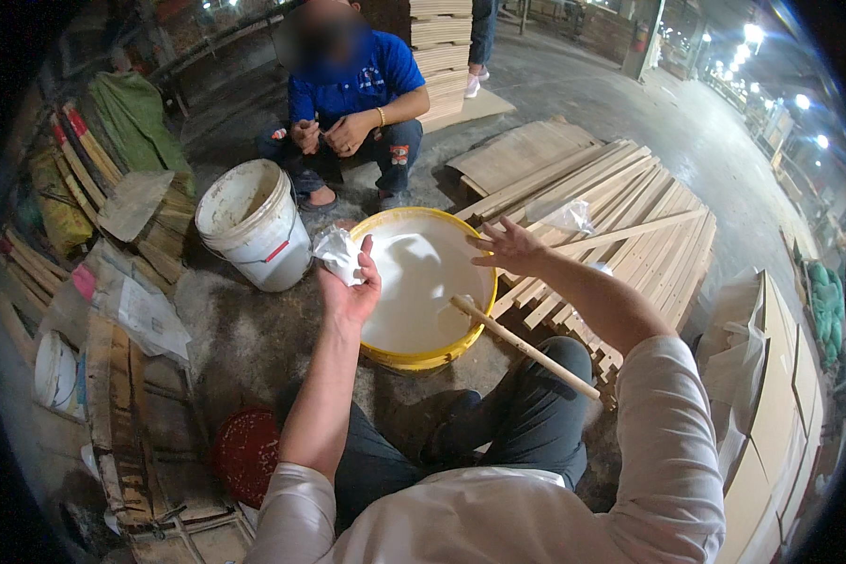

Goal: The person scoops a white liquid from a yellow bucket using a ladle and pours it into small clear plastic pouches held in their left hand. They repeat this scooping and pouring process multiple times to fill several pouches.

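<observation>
A round yellow tub of smooth white liquid stands on the floor in front of my knees. My left hand, at the tub's left rim, is closed on a crumpled white wad; whether it is cloth, paper or plastic I cannot tell. Over the tub's right rim, my right hand has its fingers spread and nothing in them. A wooden stick leans across the near right rim, one end above the liquid and the other over my right knee.
Beyond the tub, a person in a blue shirt crouches, hands together. A stained white bucket stands left of the tub. Wooden strips are piled at right. Cardboard boxes line the lower right; a red stool is near my left elbow.
</observation>
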Available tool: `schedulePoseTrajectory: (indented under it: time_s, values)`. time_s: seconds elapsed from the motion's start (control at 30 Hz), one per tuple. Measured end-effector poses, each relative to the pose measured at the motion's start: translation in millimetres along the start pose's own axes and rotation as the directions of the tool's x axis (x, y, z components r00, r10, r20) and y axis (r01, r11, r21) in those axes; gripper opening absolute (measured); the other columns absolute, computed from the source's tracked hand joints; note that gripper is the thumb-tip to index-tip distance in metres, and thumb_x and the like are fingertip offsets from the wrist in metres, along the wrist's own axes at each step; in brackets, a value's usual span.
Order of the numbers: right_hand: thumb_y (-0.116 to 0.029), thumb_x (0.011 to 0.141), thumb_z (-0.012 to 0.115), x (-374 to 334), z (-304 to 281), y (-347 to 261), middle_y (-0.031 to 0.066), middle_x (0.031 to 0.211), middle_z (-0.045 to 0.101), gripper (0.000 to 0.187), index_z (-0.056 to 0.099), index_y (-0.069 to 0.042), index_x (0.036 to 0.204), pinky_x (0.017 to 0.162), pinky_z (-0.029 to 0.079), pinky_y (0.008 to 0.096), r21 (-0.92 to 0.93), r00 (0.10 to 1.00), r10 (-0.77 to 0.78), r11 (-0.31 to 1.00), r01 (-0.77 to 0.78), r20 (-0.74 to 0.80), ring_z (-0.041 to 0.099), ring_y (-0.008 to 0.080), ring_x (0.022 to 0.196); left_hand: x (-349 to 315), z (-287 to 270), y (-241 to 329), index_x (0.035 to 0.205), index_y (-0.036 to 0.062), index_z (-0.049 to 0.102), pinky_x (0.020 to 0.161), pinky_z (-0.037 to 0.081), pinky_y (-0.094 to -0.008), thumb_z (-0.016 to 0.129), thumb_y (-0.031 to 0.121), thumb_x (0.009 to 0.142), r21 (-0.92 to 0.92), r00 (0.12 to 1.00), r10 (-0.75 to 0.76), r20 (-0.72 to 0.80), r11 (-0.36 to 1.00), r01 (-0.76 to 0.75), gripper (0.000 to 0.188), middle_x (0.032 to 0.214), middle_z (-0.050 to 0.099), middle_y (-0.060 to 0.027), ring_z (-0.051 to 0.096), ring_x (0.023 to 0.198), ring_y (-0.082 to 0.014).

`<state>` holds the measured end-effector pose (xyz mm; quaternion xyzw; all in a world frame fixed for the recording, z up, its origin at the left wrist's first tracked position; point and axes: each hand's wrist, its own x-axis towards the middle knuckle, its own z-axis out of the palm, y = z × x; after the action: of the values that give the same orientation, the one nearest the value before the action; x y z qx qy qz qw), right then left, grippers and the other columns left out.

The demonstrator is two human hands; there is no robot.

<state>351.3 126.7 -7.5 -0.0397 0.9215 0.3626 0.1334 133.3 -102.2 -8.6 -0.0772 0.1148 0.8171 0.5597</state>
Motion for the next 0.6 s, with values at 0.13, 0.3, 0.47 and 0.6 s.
schedulePoseTrajectory:
  time_s: [0.13,0.3,0.47,0.6]
  values:
    - [-0.03,0.084,0.05,-6,3,3,-0.0002,0.146,0.015,0.045,0.037,-0.036,0.127,0.099,0.028,0.0477,-0.013,0.988,-0.154,0.988,0.154,-0.014,0.02,0.0254,0.132,0,1,12,0.116,0.0112,0.048,0.05,0.046,-0.022,0.046,0.044,0.085,0.009,0.999,0.037,-0.021,0.999,-0.037,0.045,0.112,0.056,-0.0103,0.059,0.067,-0.0138]
    - [-0.026,0.08,0.054,-14,6,-5,-0.0009,0.144,0.021,0.032,0.047,-0.023,0.112,0.095,0.032,0.0466,0.022,0.955,-0.221,0.973,0.23,-0.199,0.024,0.0242,0.128,9,-2,24,0.109,0.0131,0.054,0.051,0.047,-0.0214,0.045,0.042,0.085,0.029,0.997,0.081,0.006,0.996,-0.081,0.038,0.11,0.057,-0.0098,0.06,0.066,-0.0133]
    - [-0.028,0.077,0.057,-31,30,-14,-0.0009,0.142,0.027,0.034,0.051,-0.021,0.109,0.095,0.035,0.05,0.043,0.885,-0.172,0.977,0.21,-0.432,0.034,0.0249,0.123,30,5,30,0.106,0.0108,0.055,0.05,0.049,-0.0229,0.047,0.046,0.082,-0.013,0.999,-0.009,0.05,1.0,0.01,0.043,0.098,0.062,-0.0098,0.061,0.065,-0.0145]
    - [-0.032,0.078,0.057,-37,5,-17,-0.0019,0.146,0.016,0.047,0.044,-0.026,0.123,0.097,0.035,0.0491,0.07,0.957,-0.216,0.97,0.233,-0.192,0.029,0.0261,0.127,34,7,44,0.107,0.0098,0.052,0.049,0.048,-0.0237,0.046,0.048,0.082,-0.042,0.996,0.093,-0.013,0.995,-0.093,0.046,0.099,0.059,-0.0066,0.06,0.066,-0.0141]
